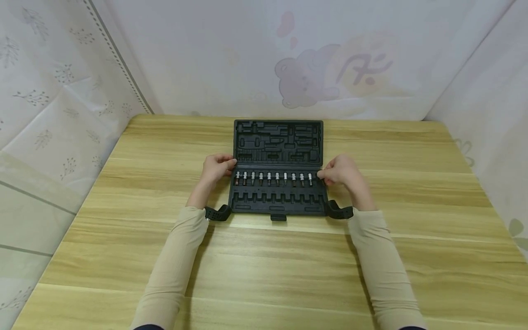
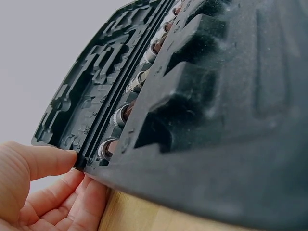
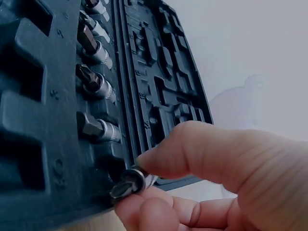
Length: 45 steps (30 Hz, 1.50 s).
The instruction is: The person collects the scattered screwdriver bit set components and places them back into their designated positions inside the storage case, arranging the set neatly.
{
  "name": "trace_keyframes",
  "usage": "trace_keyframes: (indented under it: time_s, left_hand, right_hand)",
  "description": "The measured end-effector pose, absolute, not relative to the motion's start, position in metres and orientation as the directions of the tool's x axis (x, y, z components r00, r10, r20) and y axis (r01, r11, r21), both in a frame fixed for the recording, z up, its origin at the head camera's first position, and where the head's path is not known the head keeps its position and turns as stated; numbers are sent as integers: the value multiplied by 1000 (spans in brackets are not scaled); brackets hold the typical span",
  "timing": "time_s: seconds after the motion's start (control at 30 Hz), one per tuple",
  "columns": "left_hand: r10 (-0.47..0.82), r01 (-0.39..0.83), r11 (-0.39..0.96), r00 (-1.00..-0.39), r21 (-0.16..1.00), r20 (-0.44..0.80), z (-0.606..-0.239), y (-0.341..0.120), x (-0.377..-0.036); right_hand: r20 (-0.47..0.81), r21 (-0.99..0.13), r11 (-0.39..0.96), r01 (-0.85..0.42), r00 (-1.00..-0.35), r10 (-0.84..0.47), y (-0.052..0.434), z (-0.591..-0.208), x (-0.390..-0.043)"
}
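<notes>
Pinching: right hand (image 3: pixel 226 178) nips small steel-collared socket bit (image 3: pixel 129 183), hard, slick; hold knurled collar.
Steadying: left hand (image 2: pixel 43 187), relaxed fingers, touches open black plastic tool case (image 1: pixel 278 167) edge.

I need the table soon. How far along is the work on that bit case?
The case lies open, with a row of bits seated. The right hand pinches an end bit at its slot; the left hand touches the case's edge. The front slots look empty.
</notes>
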<state>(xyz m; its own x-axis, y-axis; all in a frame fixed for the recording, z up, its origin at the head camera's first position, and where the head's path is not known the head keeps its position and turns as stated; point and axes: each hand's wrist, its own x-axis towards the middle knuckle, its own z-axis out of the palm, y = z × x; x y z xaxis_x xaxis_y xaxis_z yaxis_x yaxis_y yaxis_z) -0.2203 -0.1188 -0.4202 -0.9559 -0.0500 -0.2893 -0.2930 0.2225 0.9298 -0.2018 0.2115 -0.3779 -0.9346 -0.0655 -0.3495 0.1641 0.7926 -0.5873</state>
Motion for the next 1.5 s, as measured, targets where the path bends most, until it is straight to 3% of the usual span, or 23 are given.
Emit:
trace_keyframes:
  time_s: [0.6,0.83,1.0,1.27,1.5]
  left_hand:
    - [-65,-296,222,-955,929,-289,-420,-119,-219]
    - [-64,-307,214,-952,927,-301,-420,-118,-219]
    - [-65,-305,216,-952,928,-298,-419,-119,-220]
    - [-59,-299,215,-954,930,-293,-419,-119,-219]
    - [-62,-293,210,-956,933,-286,-420,-118,-220]
  right_hand:
    - [-467,-521,834,184,-879,-98,204,-372,-210]
    - [-669,-518,785,341,-733,-123,217,-373,-230]
    - [-755,-449,831,328,-637,-157,219,-371,-247]
    - [-822,-368,880,301,-548,-157,216,-364,-262]
    - [-831,-298,921,250,-542,-122,205,-359,-263]
